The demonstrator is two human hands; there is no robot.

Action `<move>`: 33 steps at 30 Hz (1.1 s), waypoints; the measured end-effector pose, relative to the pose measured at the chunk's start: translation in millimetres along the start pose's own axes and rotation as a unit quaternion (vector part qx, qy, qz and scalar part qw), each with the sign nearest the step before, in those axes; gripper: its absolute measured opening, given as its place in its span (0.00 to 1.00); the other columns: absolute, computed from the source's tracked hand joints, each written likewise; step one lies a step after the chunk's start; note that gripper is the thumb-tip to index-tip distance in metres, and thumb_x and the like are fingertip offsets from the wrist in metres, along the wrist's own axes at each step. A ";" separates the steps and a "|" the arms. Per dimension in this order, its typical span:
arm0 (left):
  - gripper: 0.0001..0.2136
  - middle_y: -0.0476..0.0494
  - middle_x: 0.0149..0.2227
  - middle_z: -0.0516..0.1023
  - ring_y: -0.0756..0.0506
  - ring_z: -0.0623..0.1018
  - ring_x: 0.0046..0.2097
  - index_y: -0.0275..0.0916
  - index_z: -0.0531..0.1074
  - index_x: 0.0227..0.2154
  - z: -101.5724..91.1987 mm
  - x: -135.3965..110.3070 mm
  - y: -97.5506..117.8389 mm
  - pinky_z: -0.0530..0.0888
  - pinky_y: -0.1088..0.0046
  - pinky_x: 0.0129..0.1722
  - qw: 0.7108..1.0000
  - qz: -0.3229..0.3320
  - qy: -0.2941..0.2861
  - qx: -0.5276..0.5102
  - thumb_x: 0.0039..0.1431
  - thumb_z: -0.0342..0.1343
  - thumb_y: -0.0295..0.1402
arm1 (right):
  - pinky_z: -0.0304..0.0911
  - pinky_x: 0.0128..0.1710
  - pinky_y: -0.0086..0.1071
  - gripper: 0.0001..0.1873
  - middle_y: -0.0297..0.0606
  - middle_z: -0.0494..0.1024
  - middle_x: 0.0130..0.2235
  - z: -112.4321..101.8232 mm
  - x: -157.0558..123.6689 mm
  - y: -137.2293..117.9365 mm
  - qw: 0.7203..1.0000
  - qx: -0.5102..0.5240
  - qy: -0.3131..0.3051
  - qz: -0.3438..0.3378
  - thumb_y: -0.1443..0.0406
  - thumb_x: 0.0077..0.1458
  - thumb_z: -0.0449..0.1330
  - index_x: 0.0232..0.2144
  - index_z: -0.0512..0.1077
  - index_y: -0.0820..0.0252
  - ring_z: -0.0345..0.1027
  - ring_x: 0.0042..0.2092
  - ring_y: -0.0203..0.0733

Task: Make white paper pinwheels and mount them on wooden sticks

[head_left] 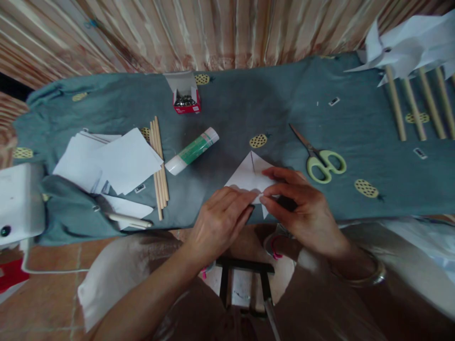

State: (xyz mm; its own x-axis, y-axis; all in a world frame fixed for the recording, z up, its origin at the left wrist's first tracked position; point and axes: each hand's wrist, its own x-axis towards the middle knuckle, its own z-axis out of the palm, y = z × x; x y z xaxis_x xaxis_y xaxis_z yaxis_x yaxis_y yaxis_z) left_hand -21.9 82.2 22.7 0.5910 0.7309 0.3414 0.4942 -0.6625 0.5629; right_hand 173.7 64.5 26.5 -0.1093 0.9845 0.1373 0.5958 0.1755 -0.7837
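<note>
A white paper square [245,171], cut along a line from its far corner, lies at the front of the cloth-covered table between my hands. My left hand [222,215] presses its fingertips on the paper's near left part. From the right, my right hand [302,203] pinches a paper flap near the middle, thumb and forefinger together. The fingers cover much of the near side, where a small pointed tip hangs out. Scissors [320,163] with light green handles rest to the right, blades apart. A green and white glue stick [192,150] lies to the left.
Wooden sticks [159,170] and stacked white paper sheets [124,161] lie on the left. An open red box [187,102] of small metal pieces stands at the back. Finished paper pinwheels [401,54] on sticks lie at right. A pen [130,220] and a white device [19,203] sit far left.
</note>
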 end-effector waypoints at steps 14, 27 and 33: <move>0.08 0.41 0.38 0.78 0.47 0.77 0.42 0.35 0.75 0.42 2.1 5.5 -3.8 0.77 0.70 0.41 0.999 -0.009 0.011 -0.050 0.62 0.54 0.24 | 0.67 0.51 0.46 0.03 0.43 0.77 0.47 3.2 3.3 -0.8 0.999 -0.033 0.030 -0.009 0.68 0.55 0.61 0.30 0.75 0.57 0.70 0.51 0.49; 0.08 0.41 0.38 0.80 0.47 0.78 0.42 0.35 0.76 0.42 0.5 10.2 -4.1 0.77 0.70 0.43 0.998 -0.032 0.003 -0.054 0.62 0.54 0.25 | 0.66 0.52 0.45 0.03 0.44 0.77 0.47 1.8 2.1 -0.7 0.999 -0.031 0.027 -0.012 0.69 0.55 0.60 0.30 0.74 0.57 0.69 0.52 0.49; 0.08 0.41 0.38 0.80 0.47 0.79 0.41 0.35 0.76 0.41 0.0 11.7 -4.5 0.78 0.69 0.42 0.998 -0.033 -0.002 -0.050 0.62 0.54 0.25 | 0.67 0.51 0.47 0.05 0.42 0.76 0.48 3.9 0.7 2.5 0.998 -0.039 0.038 -0.041 0.67 0.57 0.59 0.36 0.75 0.54 0.70 0.51 0.49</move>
State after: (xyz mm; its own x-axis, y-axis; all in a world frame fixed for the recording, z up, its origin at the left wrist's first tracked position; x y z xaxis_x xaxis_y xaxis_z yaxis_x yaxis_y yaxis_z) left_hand -17.2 93.7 24.2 0.5613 0.7718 0.2988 0.4666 -0.5933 0.6559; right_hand 172.0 65.7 22.3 -0.1015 0.9635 0.2478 0.6470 0.2531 -0.7192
